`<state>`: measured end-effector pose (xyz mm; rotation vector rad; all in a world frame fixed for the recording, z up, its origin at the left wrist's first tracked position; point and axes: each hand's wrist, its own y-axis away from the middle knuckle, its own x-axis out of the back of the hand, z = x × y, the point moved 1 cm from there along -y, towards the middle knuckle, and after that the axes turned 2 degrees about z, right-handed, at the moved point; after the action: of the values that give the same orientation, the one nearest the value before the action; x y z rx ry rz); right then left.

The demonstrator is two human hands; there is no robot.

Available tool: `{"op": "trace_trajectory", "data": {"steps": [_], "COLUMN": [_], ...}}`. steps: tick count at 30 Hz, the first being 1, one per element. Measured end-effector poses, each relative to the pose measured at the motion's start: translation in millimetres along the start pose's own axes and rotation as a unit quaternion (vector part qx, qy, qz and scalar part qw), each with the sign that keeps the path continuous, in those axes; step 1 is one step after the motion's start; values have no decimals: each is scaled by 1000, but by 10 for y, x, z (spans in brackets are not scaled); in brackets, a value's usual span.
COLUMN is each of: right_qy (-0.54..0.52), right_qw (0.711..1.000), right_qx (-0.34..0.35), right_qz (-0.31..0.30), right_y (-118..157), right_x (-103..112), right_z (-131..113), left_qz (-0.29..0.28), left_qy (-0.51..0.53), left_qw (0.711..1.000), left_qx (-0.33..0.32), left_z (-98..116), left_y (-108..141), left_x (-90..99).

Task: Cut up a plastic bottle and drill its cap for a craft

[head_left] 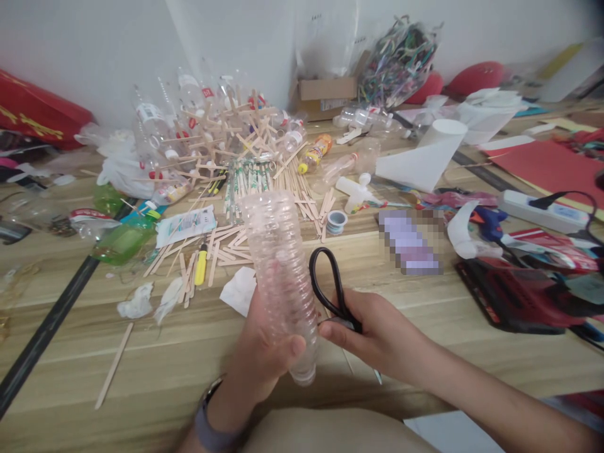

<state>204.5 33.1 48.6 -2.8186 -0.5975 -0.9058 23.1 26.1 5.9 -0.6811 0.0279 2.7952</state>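
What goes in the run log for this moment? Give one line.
left hand: grips clear plastic bottle | right hand: holds black-handled scissors beside bottle | surface: wooden floor

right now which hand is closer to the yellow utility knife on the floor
Left. The left hand, holding the clear bottle, sits just right of and below the yellow utility knife; the right hand, gripping black scissors, is farther right.

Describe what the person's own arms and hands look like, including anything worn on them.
Both arms are bare, with no sleeves showing. The left hand has a grey-purple band around its wrist, likely a watch or fitness strap. The right hand wears no glove, and no ring is visible on either.
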Motion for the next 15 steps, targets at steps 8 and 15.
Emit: {"op": "trace_trajectory", "data": {"steps": [8, 15], "right_qy": [-66, -155], "right_qw": [996, 984], "right_qx": [-53, -70], "right_qz": [-40, -61], "right_y": [-37, -31], "right_x": [6, -14], "right_z": [-29, -21], "left_qz": [72, 42], "left_qy": [-87, -68], "left_qw": [993, 996], "left_qx": [-12, -28], "left_z": [18, -48], "left_y": [111, 115], "left_x": [-39, 13]}}
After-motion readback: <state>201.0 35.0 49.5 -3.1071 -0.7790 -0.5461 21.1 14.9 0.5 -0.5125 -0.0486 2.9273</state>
